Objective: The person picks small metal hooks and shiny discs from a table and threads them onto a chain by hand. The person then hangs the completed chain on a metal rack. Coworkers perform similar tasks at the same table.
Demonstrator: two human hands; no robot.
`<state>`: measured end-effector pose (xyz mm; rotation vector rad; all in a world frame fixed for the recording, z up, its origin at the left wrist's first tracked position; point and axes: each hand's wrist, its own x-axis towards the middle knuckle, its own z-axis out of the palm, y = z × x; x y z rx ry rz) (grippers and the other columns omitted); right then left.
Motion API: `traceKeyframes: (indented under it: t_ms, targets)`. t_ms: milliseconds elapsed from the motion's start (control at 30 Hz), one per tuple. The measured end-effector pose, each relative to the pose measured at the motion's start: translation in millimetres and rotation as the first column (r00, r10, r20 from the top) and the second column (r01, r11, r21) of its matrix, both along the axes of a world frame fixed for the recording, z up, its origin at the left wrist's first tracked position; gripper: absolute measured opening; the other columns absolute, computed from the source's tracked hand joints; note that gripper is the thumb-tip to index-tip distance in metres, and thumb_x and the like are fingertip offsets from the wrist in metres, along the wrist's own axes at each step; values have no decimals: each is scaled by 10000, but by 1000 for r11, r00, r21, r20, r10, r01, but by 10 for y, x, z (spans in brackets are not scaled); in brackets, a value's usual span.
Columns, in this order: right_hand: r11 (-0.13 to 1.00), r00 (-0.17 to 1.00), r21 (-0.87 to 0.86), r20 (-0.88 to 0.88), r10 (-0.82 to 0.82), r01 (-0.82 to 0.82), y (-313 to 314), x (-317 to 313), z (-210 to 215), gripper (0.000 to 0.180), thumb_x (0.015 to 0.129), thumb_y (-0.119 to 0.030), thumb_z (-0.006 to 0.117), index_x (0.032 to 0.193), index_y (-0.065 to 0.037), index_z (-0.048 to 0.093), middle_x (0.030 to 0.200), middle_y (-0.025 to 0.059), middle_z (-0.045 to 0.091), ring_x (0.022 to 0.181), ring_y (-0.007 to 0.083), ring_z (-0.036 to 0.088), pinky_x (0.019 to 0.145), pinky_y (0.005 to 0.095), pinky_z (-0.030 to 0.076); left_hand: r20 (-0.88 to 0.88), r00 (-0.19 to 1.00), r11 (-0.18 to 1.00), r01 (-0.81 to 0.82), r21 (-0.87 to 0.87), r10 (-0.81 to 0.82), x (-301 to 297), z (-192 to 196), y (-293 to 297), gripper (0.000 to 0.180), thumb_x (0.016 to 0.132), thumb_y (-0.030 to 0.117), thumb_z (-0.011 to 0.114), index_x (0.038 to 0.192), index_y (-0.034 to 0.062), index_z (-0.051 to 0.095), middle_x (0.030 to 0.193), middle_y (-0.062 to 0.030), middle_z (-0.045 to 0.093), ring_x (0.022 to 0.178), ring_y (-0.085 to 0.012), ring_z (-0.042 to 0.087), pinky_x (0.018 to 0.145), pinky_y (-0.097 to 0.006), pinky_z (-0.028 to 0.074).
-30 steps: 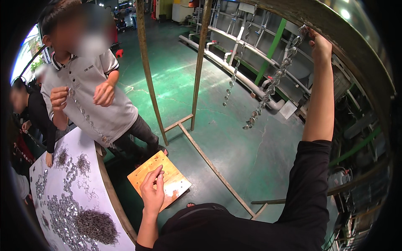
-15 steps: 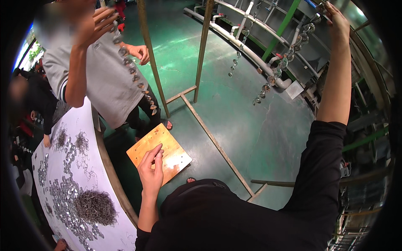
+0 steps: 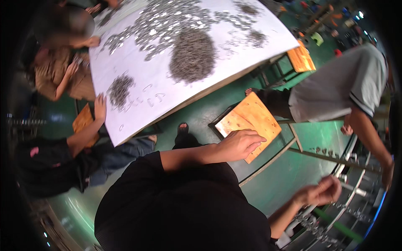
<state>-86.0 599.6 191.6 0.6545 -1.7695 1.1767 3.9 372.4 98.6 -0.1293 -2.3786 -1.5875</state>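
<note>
My left hand [image 3: 240, 145] hovers over a square wooden stool [image 3: 264, 121], palm down. Its fingers are bent and pressed together; what they hold, if anything, is hidden. Lower and to the right, my right hand [image 3: 320, 192] is in the air with its fingers bent, blurred by motion. Strands of small shiny pieces [image 3: 312, 224] hang near the right wrist, apart from it as far as I can see. Beyond my left arm, a white-topped table [image 3: 144, 119] bears a large heap of thin dark wire hooks [image 3: 192, 56] and many round silvery pieces [image 3: 161, 25].
Smaller hook piles [image 3: 120, 90] lie on the table. A person in a grey shirt [image 3: 335, 79] stands at the right; another in black [image 3: 50, 163] sits at the left, hand on the table edge. A metal frame bar [image 3: 335, 160] crosses the right side. Another stool [image 3: 300, 57] stands behind.
The view has swung left toward the table. My right hand has come down from its raised place by the hanging strands. My left hand is now palm down over the stool.
</note>
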Motion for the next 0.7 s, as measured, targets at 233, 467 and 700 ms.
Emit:
traceKeyframes:
  t_ms: [233,467,700]
  targets:
    - [483,454,221,772,444,-848,-2329,386,-1220,94,864,-51,570,953,-34,597,872,110,591,768,253,602,641,343,470,170,878,891,-454,-6,448,920,-302,-905,218,864,59,551,1064,31,634,907,-137,634,775,-291,611,685,-351,482]
    - [152,409,384,781,472,-911,-4106,871,-1940,46,828,-131,605,861,-103,619,873,82,595,773,306,605,665,402,484,364,598,668,-737,-102,714,1976,-571,-1798,190,862,54,570,1034,42,650,852,-119,653,661,-221,607,603,-311,474]
    - [-32,580,668,667,468,-743,-5001,1115,-2319,68,796,-104,562,844,-80,603,881,96,572,802,277,620,653,384,522,229,534,570,-810,-137,814,1925,-785,-3042,160,835,57,590,973,41,668,799,-134,648,618,-261,591,598,-335,478]
